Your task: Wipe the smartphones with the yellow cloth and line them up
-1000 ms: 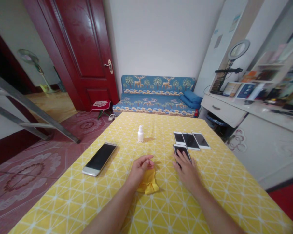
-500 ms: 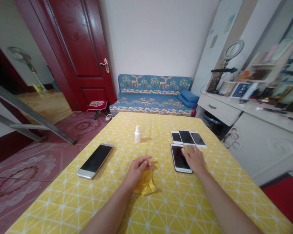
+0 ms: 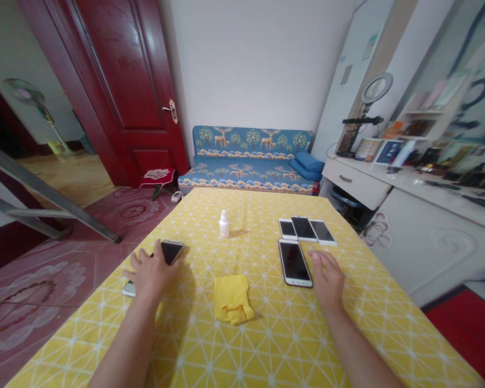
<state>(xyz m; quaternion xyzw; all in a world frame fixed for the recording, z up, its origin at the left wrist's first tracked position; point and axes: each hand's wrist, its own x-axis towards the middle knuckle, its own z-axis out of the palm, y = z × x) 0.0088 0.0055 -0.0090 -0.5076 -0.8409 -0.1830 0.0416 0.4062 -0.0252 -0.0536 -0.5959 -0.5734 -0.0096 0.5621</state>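
My left hand (image 3: 153,272) is spread over a smartphone (image 3: 172,252) with a dark screen at the table's left, its fingers apart. The hand covers most of that phone, so whether it touches is hard to tell. Beside a white-framed smartphone (image 3: 295,263) on the right, my right hand (image 3: 329,277) rests with loosely bent fingers and holds nothing. Between the hands lies a yellow cloth (image 3: 231,296), flat at the top and crumpled along its lower edge. A small white spray bottle (image 3: 224,225) stands upright behind the cloth.
Behind the right phone, three more phones (image 3: 304,228) lie side by side. Everything rests on a yellow patterned tablecloth (image 3: 267,345). Beyond the table is a blue sofa (image 3: 250,161); a white cabinet (image 3: 424,231) stands to the right and a metal ladder (image 3: 56,188) to the left.
My left hand has let go of the yellow cloth and moved left over the phone there. My right hand has slid off the right phone to its right side.
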